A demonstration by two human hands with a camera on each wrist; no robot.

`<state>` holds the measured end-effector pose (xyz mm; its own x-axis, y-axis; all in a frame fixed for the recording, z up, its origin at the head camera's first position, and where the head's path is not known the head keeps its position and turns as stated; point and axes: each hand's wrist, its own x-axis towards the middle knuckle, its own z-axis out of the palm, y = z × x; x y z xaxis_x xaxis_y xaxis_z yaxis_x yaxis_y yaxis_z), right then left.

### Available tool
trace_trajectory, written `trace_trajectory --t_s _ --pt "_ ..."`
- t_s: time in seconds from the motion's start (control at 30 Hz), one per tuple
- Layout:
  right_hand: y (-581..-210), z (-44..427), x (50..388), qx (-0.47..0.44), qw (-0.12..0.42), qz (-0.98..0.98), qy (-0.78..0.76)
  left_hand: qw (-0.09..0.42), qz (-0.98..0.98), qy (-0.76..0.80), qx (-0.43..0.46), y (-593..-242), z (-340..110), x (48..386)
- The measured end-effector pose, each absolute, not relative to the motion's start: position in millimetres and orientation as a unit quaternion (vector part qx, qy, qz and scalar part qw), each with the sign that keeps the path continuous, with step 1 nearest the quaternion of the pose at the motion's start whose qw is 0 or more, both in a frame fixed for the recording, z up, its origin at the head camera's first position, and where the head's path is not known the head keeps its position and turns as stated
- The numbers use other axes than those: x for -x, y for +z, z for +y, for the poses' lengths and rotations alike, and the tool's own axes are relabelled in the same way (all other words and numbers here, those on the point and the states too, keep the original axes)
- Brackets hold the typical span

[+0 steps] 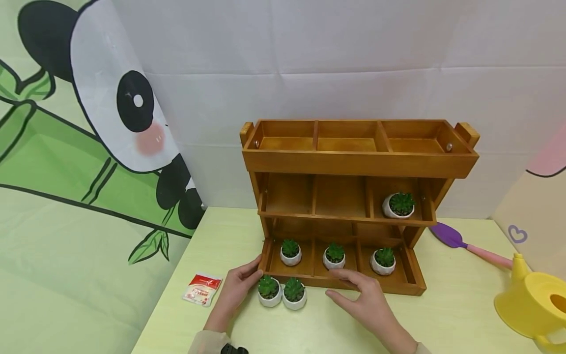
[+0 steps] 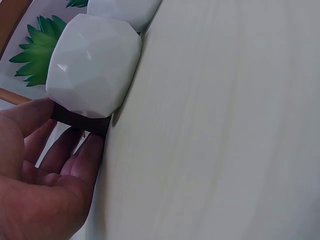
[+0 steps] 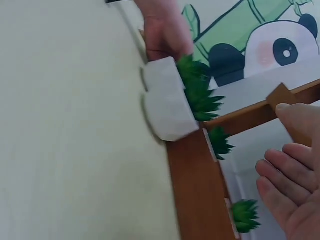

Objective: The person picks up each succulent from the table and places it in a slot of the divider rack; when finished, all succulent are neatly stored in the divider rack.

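Observation:
A brown wooden three-tier shelf stands on the table. My left hand grips the front left corner of its bottom tray; in the left wrist view that hand has thumb and fingertips on the dark wood, beside a white pot. Two potted succulents stand side by side in front of the tray. My right hand, thumb and fingers apart, hovers at the tray's front edge near the middle pot, holding nothing. The right wrist view shows this hand's fingers loosely bent.
The bottom tray also holds a left pot and a right pot; another pot sits in the middle tier's right compartment. A red-and-white packet lies left. A purple-and-pink shovel and yellow watering can are right.

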<state>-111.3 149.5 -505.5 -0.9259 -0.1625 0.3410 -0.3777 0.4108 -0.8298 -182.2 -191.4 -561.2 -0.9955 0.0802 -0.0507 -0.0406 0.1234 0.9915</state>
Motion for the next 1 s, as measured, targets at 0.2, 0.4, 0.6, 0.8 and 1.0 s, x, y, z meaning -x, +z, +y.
trace_trajectory --t_s 0.2,0.4,0.6,0.8,1.0 --pt "-534 132 111 -0.161 0.036 -0.828 0.536 0.045 0.749 0.661 -0.013 -561 -192 182" --pt "-555 118 114 -0.172 0.006 -0.834 0.524 0.046 0.759 0.650 -0.011 -563 -192 184" --pt "-567 105 117 -0.161 0.004 -0.843 0.513 0.044 0.747 0.663 -0.014 -564 -192 184" --pt "-569 97 118 -0.147 0.013 -0.849 0.507 0.045 0.739 0.672 -0.013 -564 -192 184" --pt "-568 94 119 -0.147 0.017 -0.849 0.507 0.042 0.743 0.668 -0.005 -564 -191 183"
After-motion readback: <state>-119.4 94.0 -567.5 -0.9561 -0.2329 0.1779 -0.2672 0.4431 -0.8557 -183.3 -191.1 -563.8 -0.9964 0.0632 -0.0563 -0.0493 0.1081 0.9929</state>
